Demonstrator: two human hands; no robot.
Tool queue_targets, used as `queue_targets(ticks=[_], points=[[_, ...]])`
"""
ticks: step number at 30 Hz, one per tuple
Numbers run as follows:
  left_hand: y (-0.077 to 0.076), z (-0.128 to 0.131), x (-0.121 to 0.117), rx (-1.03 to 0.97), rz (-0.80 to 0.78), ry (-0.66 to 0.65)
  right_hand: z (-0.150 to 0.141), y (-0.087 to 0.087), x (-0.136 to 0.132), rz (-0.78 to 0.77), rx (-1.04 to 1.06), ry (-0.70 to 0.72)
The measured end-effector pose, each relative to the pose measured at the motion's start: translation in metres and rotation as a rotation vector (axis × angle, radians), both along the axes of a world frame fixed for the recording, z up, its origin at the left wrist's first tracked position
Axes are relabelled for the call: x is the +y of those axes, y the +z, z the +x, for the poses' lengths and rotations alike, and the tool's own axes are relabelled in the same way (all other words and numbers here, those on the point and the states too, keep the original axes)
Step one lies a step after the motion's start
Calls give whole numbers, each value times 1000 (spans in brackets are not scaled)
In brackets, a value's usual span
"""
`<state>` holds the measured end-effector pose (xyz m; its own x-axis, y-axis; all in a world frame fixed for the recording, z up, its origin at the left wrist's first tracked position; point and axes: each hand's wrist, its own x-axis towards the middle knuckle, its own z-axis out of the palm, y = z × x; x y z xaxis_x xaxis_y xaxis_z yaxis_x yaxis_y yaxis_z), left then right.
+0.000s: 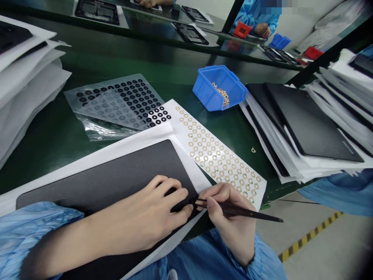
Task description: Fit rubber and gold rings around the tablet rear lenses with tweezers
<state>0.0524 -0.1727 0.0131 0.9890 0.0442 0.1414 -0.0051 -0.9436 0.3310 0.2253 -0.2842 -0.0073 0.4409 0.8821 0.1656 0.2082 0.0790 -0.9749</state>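
My left hand (145, 210) rests with curved fingers on a dark grey laptop lid panel (101, 186), which lies on white paper (116, 149). My right hand (230, 221) is shut on black tweezers (247, 212), whose tips reach the panel's edge beside my left fingertips. Whatever lies at the tips is hidden or too small to tell. Just beyond my right hand lies a white-backed sheet of small tan rings (218, 155). Farther back, a clear plastic bag (107, 128) holds sheets of black rings.
A blue bin (217, 88) of tan pieces stands on the green bench (52, 155). Paper-wrapped dark panels (305, 124) are stacked at right, with white sheets (26, 89) at left. A co-worker's hand (262, 30) works beyond a divider.
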Motion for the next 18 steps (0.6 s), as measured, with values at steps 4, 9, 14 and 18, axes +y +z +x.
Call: queue_targets(ticks=[4, 9, 14, 18], points=[[3, 1, 2, -1, 1, -1, 0, 1, 0, 6, 10, 5], [4, 3, 2, 7, 23, -19, 3, 2, 1, -12, 18, 53], [0, 1, 0, -17, 10, 11, 6, 0, 3, -40, 65, 86], [1, 1, 0, 6, 18, -7, 9, 2, 3, -42, 118, 116]])
